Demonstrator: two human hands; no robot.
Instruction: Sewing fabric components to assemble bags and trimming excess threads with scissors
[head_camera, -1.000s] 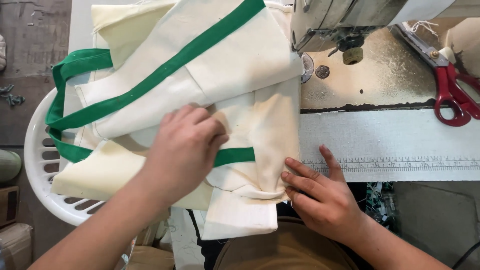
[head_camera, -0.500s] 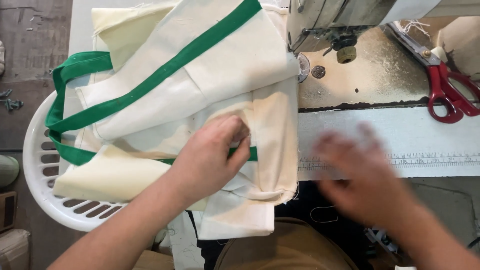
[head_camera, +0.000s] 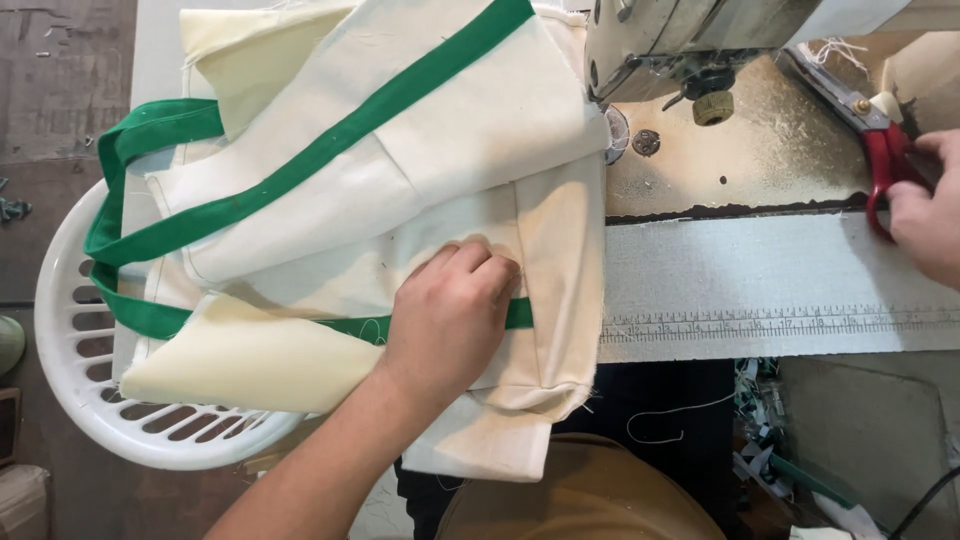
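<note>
The left hand (head_camera: 450, 310) is pressed flat, fingers curled slightly, on the cream bag (head_camera: 400, 200), just where a green strap (head_camera: 300, 165) crosses a folded seam. Nothing is gripped by it; the cloth is only held down. The bag is draped from the white basket (head_camera: 70, 380) on the left up onto the sewing table (head_camera: 780, 270), its upper edge lying close under the machine head (head_camera: 690, 40). At the right edge of the view the right hand (head_camera: 925, 215) is closed around the red handles of the scissors (head_camera: 870, 130), whose blades are pointed towards the machine.

Several slips can be judged likely. Much of the bag hangs over the table edge and over the basket rim, so the pile may be dragged off by its own weight if the pressing hand is lifted. The folded layers are held only by that flat palm, and the seam may be shifted out of line. The scissors are grasped at one side while attention is on the cloth, so the blades may be caught on the loose threads near them, or the fabric nicked if they are brought across carelessly. The strap loop by the basket may also be snagged on the rim
</note>
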